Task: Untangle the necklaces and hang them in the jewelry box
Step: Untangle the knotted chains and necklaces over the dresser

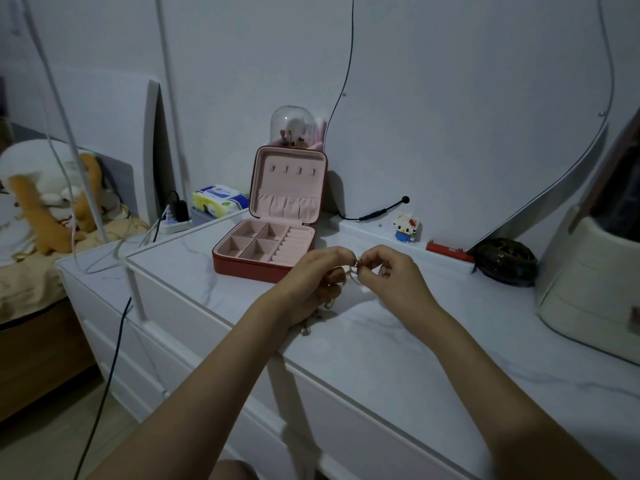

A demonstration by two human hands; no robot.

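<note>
We see a white marble-patterned dresser (381, 348) filling the lower and middle frame. At right stands a cream bag (588, 292). Just above centre, the red jewelry box (273, 216) sits open, its pink lid upright with a row of small hooks and nothing on them. Right of it lie a dark helmet-like object (505, 261) and a small block figure (407, 226). At centre, our left hand (311, 282) and right hand (388, 278) meet, fingers curled, pinching the tangled necklaces (349, 271) between them; more chain dangles below the left palm, touching the dresser top.
</note>
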